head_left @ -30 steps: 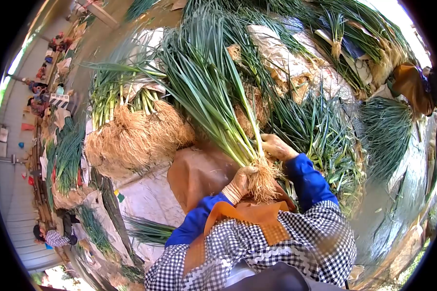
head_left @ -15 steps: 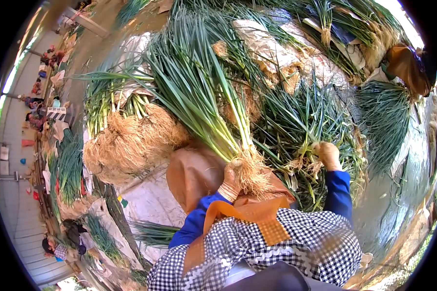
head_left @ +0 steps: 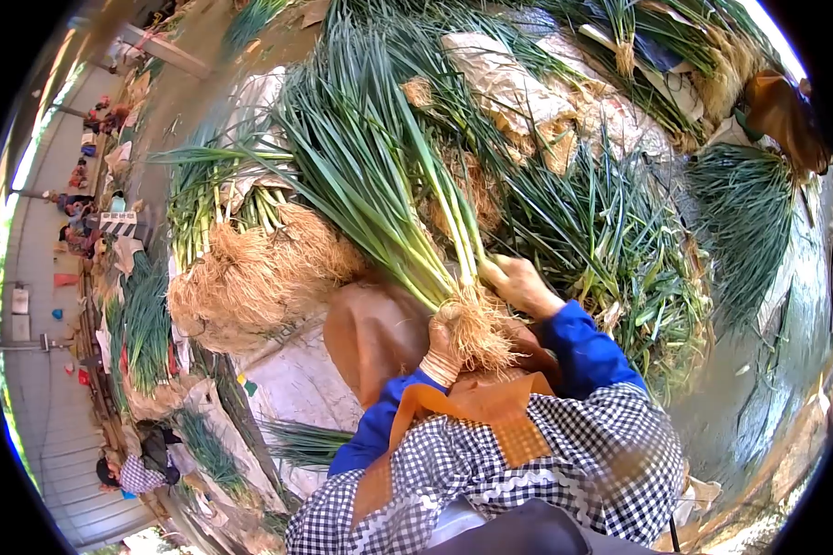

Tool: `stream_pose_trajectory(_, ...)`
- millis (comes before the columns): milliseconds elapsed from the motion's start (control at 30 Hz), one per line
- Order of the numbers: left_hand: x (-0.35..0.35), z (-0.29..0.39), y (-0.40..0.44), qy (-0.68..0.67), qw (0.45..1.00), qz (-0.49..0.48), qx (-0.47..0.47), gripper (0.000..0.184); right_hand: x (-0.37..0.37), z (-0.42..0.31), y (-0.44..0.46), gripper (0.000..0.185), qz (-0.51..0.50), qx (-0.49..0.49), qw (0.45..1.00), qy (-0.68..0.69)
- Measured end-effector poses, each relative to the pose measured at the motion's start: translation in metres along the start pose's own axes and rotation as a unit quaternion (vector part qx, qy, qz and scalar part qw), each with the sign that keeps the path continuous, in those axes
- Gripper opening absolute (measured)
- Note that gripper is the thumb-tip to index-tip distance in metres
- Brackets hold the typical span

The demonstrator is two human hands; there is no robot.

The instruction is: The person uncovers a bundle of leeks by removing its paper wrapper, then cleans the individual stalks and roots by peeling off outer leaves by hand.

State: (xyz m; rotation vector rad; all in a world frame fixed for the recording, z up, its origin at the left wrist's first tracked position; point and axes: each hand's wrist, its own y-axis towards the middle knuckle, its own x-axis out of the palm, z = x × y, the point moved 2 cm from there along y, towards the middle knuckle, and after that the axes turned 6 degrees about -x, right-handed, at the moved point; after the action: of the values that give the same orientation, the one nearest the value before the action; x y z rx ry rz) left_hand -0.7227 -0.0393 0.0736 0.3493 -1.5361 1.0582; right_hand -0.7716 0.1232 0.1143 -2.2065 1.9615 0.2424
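A bunch of green garlic [head_left: 400, 227] lies slanted across my lap, its long flat leaves pointing away and its tan stringy roots [head_left: 479, 335] toward me. My left hand [head_left: 444, 344] is closed around the lower stalks, just beside the roots. My right hand [head_left: 520, 285] is closed at the right edge of the same bunch, its fingers on the stalk bases above the roots. Part of its grip is hidden. Under the bunch, a brown apron [head_left: 366, 333] covers my knees.
To the left lie bundled stalks with a thick root mass [head_left: 259, 264]. A loose heap of leaves [head_left: 611, 240] is on the right, with another green bundle [head_left: 745, 222] beyond. White sacking [head_left: 509, 83] lies ahead. People sit far left; one person [head_left: 139, 472] is lower left.
My right hand has moved left from the loose heap to the bunch's stalk bases. My left hand keeps its hold at the roots. The view has shifted slightly.
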Motion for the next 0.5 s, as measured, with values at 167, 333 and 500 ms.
stream_pose_trajectory(167,-0.006,0.004,0.002,0.024,0.999,0.043,0.005,0.042,-0.085,-0.025,-0.068,0.035,-0.124,0.183,0.965,0.138)
stream_pose_trajectory(333,-0.010,0.006,0.005,0.016,0.998,0.052,0.022,0.037,-0.125,0.048,-0.061,0.036,-0.089,0.164,0.837,-0.514)
stream_pose_trajectory(500,-0.011,0.008,0.000,0.030,0.997,0.065,0.023,0.037,-0.020,0.047,-0.022,0.051,-0.055,0.135,0.975,0.170)
